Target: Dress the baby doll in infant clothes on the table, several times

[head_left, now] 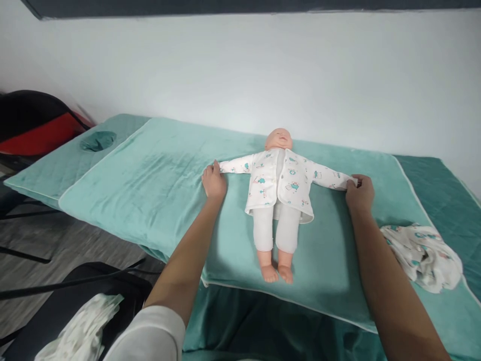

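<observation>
A baby doll (pixel 278 139) lies on its back with its head toward the wall. It wears a white printed jacket (pixel 263 183), hanging open down the front, and white leggings (pixel 263 228); its feet are bare. Both sleeves are stretched out sideways. My left hand (pixel 214 181) pinches the end of the sleeve on the left. At the end of the other sleeve, my right hand (pixel 359 194) has its fingers closed on the cuff. The doll's hands do not show.
The doll rests on a green bed cover (pixel 169 175) with a face hole (pixel 98 141) at the left end. A crumpled printed garment (pixel 424 255) lies at the right. Below left, another white cloth (pixel 84 328) sits on a black chair (pixel 107 286). A white wall (pixel 240 75) runs behind.
</observation>
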Action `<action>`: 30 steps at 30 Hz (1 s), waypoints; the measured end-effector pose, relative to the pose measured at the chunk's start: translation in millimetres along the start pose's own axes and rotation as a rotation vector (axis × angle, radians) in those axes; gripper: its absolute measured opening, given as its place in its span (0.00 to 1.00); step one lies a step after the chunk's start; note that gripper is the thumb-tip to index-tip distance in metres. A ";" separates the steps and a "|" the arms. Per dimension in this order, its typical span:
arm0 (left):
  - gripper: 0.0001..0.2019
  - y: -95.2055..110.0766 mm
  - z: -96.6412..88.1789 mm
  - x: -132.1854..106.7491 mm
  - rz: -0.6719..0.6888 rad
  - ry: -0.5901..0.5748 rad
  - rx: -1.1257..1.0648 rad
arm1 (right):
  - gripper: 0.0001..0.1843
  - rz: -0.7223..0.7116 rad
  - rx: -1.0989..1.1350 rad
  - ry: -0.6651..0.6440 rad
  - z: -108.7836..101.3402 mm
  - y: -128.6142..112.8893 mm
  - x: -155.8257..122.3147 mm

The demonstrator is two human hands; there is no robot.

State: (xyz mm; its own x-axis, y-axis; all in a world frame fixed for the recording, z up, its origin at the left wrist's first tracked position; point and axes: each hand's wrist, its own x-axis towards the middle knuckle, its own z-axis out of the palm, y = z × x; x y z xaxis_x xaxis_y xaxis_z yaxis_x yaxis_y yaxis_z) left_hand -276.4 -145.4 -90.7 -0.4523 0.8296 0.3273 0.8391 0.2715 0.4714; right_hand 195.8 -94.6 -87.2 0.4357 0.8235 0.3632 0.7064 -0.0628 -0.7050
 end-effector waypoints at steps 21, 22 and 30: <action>0.27 -0.4 3.2 0.5 -0.122 0.131 0.111 | 0.10 -0.144 0.174 0.119 -6.3 -15.9 -12.2; 0.27 -0.2 3.9 0.0 -0.101 0.128 0.111 | 0.10 -0.130 0.213 0.100 -4.0 -24.0 -13.7; 0.29 -4.0 5.3 0.8 -0.050 0.159 -0.005 | 0.11 -0.263 0.384 -0.313 31.0 -153.1 -30.7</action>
State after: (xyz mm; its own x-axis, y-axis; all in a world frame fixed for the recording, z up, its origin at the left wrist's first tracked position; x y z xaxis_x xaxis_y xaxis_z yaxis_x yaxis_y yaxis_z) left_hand -278.5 -143.2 -96.7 -0.5360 0.7276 0.4282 0.8128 0.3076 0.4947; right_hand 56.9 -92.8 -9.3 0.0444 0.9156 0.3996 0.4895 0.3287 -0.8076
